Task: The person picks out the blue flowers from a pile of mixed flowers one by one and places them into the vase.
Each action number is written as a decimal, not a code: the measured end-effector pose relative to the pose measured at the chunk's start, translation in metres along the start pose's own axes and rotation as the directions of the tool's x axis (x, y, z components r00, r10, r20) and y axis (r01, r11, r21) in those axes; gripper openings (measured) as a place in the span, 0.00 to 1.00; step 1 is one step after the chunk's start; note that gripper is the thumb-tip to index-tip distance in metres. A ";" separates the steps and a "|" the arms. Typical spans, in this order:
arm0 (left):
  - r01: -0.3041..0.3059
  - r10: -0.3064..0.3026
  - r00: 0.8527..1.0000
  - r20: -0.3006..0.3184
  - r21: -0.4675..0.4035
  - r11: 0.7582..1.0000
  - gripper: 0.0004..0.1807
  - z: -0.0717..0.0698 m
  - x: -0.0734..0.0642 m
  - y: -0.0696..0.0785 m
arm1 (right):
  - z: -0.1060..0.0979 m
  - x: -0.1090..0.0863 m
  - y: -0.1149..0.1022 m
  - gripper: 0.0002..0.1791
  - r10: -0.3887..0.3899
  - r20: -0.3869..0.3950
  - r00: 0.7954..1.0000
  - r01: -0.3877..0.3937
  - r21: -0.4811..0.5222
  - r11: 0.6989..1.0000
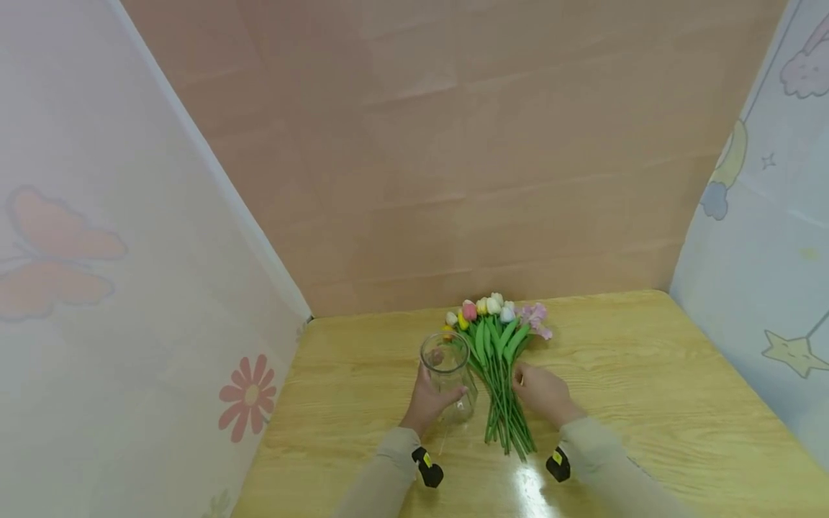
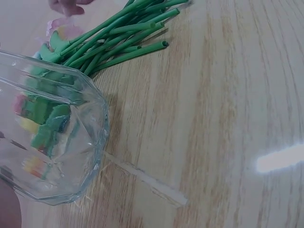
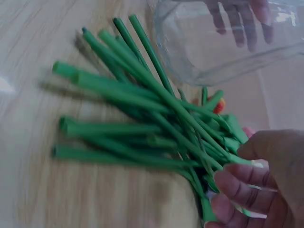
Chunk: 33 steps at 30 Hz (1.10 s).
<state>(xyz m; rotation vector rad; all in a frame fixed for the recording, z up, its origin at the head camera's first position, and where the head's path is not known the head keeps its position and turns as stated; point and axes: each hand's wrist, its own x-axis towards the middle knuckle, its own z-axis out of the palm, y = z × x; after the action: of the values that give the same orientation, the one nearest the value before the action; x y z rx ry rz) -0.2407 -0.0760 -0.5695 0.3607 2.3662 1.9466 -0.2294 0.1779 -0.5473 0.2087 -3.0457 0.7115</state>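
Note:
My left hand [image 1: 430, 399] grips a clear glass vase [image 1: 460, 410], with the thumb across its near side. The vase's round rim faces up toward the head camera, and its faceted base [image 2: 95, 161] shows in the left wrist view. Just right of it lies a bunch of tulips [image 1: 495, 338] with white, pink and yellow heads at the far end. Their green stems [image 3: 128, 95] fan out toward me and cross one another. At the bunch's right side is my right hand [image 1: 544, 392], fingertips right by the stems. Its fingers [image 3: 237, 185] bend loosely, a gap between them and the thumb.
Ruffled pink-purple flowers [image 1: 534, 316] lie at the bunch's right end. The wooden table [image 1: 622, 360] meets a brown backdrop [image 1: 486, 180] at the back. Patterned panels stand to the left [image 1: 162, 288] and right [image 1: 764, 252]. Each wrist carries a small black device.

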 end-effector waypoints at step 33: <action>0.027 -0.027 1.000 0.010 0.019 0.999 0.54 -0.001 0.000 0.001 | -0.027 0.006 -0.023 0.15 0.033 -0.427 0.904 0.038 0.158 0.987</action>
<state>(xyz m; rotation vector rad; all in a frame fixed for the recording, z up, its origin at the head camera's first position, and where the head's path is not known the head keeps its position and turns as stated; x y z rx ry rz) -0.2405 -0.0772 -0.5683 0.3372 2.3722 1.9069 -0.2331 0.1681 -0.5127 0.0459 -2.5709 0.8733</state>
